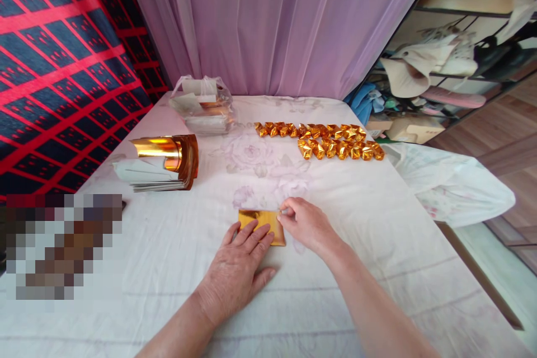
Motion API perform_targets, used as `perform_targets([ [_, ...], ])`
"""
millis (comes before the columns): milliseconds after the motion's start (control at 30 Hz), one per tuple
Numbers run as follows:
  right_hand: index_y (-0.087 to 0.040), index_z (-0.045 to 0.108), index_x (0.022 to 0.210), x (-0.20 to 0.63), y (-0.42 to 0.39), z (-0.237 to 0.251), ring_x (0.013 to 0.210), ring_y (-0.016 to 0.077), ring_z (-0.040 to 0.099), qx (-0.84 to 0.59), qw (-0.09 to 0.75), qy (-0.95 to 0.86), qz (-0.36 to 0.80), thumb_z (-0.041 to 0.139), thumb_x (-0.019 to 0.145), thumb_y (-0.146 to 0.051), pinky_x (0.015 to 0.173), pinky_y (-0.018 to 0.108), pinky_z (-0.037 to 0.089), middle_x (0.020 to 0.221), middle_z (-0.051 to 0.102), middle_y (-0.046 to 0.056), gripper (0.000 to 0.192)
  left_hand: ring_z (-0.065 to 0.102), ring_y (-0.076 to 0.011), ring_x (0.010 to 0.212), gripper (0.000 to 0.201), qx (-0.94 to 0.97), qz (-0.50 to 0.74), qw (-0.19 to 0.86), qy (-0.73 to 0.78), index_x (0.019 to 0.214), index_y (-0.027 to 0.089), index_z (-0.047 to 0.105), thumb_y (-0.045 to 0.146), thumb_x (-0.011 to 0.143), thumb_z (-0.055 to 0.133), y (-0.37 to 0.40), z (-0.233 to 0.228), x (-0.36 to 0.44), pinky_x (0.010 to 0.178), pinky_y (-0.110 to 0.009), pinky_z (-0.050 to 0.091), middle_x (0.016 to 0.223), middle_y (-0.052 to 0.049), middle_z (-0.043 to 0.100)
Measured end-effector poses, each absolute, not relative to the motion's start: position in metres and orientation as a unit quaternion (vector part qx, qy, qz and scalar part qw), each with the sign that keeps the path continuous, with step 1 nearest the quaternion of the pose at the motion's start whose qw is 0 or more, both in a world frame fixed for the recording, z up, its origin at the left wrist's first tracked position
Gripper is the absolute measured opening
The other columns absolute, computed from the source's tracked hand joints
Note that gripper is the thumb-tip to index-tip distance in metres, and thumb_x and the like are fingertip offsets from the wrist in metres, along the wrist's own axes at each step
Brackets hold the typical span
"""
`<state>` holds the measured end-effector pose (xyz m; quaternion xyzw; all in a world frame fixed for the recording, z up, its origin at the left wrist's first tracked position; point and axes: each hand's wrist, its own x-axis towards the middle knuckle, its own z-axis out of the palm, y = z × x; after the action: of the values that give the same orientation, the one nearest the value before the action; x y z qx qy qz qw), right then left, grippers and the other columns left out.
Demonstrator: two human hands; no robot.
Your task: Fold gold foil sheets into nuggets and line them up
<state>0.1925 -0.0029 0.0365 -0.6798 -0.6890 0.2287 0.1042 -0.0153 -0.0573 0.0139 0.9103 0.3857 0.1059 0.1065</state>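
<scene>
A folded sheet of gold foil paper (260, 218) lies flat on the white floral cloth (335, 246) near the front middle. My left hand (241, 268) presses flat on its lower left part, fingers spread. My right hand (306, 225) pinches the sheet's upper right corner between thumb and fingertips. A curled stack of gold foil sheets (165, 162) lies to the left. Two rows of several folded gold paper pieces (331, 140) lie at the back right.
A clear plastic bag of paper (205, 106) sits at the back by the purple curtain (272, 22). A red and dark patterned fabric (54, 67) hangs at left. A white bag (453, 184) lies off the right edge. Clutter fills the shelves (440, 72) at right.
</scene>
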Motion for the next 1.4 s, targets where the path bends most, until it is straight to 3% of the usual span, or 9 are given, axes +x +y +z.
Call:
perform_targets([
  [167, -0.023, 0.068, 0.085, 0.190, 0.002, 0.044, 0.082, 0.0172, 0.064, -0.682, 0.081, -0.690, 0.229, 0.064, 0.079, -0.022, 0.070, 0.027, 0.041, 0.089, 0.070, 0.002, 0.007, 0.043, -0.0320, 0.136, 0.056, 0.910, 0.109, 0.105, 0.386, 0.142, 0.022, 0.047, 0.049, 0.093, 0.052, -0.058, 0.014, -0.015, 0.112, -0.056, 0.030, 0.144, -0.008, 0.054],
  [400, -0.021, 0.064, 0.073, 0.193, 0.003, 0.040, 0.071, 0.0146, 0.063, -0.666, 0.160, -0.660, 0.310, 0.064, 0.076, -0.017, 0.066, 0.024, 0.043, 0.075, 0.070, -0.001, 0.005, 0.044, -0.0322, 0.135, 0.055, 0.911, 0.111, 0.099, 0.386, 0.140, 0.022, 0.048, 0.049, 0.093, 0.054, -0.057, 0.014, -0.014, 0.112, -0.055, 0.031, 0.144, -0.007, 0.055],
  [533, -0.020, 0.068, 0.089, 0.195, -0.001, 0.032, 0.073, 0.0144, 0.066, -0.653, 0.217, -0.629, 0.363, 0.061, 0.077, -0.016, 0.069, 0.024, 0.047, 0.081, 0.073, 0.001, 0.014, 0.045, -0.0321, 0.135, 0.055, 0.911, 0.110, 0.098, 0.385, 0.140, 0.022, 0.048, 0.050, 0.093, 0.052, -0.057, 0.014, -0.015, 0.112, -0.056, 0.031, 0.143, -0.007, 0.055],
  [667, -0.020, 0.070, 0.105, 0.195, -0.002, 0.032, 0.071, 0.0145, 0.065, -0.663, 0.198, -0.634, 0.345, 0.063, 0.079, -0.021, 0.068, 0.025, 0.047, 0.084, 0.073, 0.002, 0.027, 0.045, -0.0324, 0.135, 0.055, 0.913, 0.104, 0.090, 0.383, 0.140, 0.021, 0.048, 0.050, 0.094, 0.051, -0.057, 0.013, -0.015, 0.111, -0.056, 0.032, 0.144, -0.008, 0.054],
  [900, -0.021, 0.070, 0.086, 0.192, 0.000, 0.039, 0.067, 0.0136, 0.060, -0.675, 0.141, -0.670, 0.274, 0.066, 0.077, -0.019, 0.065, 0.024, 0.041, 0.074, 0.069, -0.001, 0.010, 0.045, -0.0319, 0.135, 0.056, 0.912, 0.110, 0.091, 0.384, 0.140, 0.021, 0.048, 0.050, 0.093, 0.052, -0.057, 0.013, -0.015, 0.112, -0.055, 0.030, 0.144, -0.008, 0.054],
  [1200, -0.022, 0.065, 0.075, 0.191, 0.000, 0.038, 0.070, 0.0137, 0.063, -0.652, 0.176, -0.677, 0.292, 0.061, 0.076, -0.017, 0.067, 0.024, 0.043, 0.078, 0.070, -0.001, 0.006, 0.043, -0.0308, 0.137, 0.056, 0.909, 0.116, 0.100, 0.387, 0.143, 0.023, 0.046, 0.048, 0.093, 0.053, -0.058, 0.013, -0.015, 0.114, -0.054, 0.029, 0.144, -0.007, 0.054],
  [1400, -0.020, 0.070, 0.091, 0.193, 0.000, 0.034, 0.074, 0.0148, 0.067, -0.642, 0.204, -0.647, 0.357, 0.060, 0.077, -0.015, 0.067, 0.023, 0.046, 0.081, 0.075, 0.001, 0.018, 0.043, -0.0307, 0.137, 0.056, 0.910, 0.108, 0.102, 0.388, 0.142, 0.023, 0.046, 0.048, 0.093, 0.053, -0.058, 0.015, -0.014, 0.113, -0.055, 0.029, 0.144, -0.007, 0.054],
])
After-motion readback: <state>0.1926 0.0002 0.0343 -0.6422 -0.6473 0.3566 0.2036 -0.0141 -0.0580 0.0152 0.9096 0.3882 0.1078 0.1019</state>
